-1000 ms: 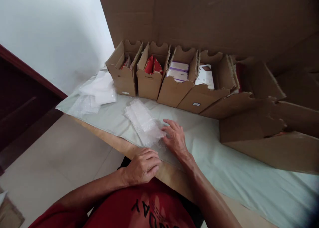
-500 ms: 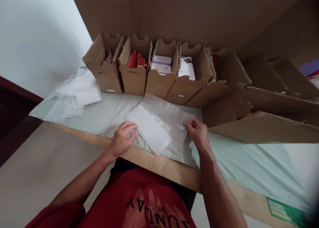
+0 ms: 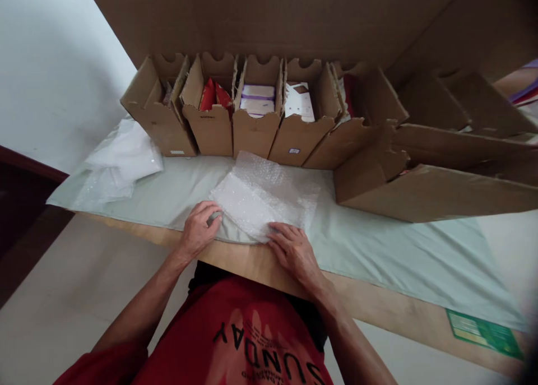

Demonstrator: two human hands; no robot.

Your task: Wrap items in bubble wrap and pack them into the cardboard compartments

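Note:
Bubble wrap (image 3: 252, 197) lies on the pale green cloth in front of me, a denser white rectangle at its left and a thinner see-through part spreading right. Whether it is one folded piece or two overlapping ones I cannot tell. At its left edge is my left hand (image 3: 199, 229), fingers slightly curled, the thumb apart from them, nothing visible in between. My right hand (image 3: 294, 251) rests with fingers stretched out on the near corner of the bubble wrap, its palm over the table's front edge.
Cardboard bins (image 3: 254, 133) stand in a row behind, some holding red packets (image 3: 214, 96), purple-edged white boxes (image 3: 258, 99) and a white card (image 3: 299, 102). A larger open carton (image 3: 441, 191) is at right. More plastic wrap (image 3: 126, 152) lies left. A green card (image 3: 483, 333) sits front right.
My right hand has let go of the bubble wrap's right corner and moved left and nearer, onto its near corner. My left hand stays by the left edge. The view has shifted slightly.

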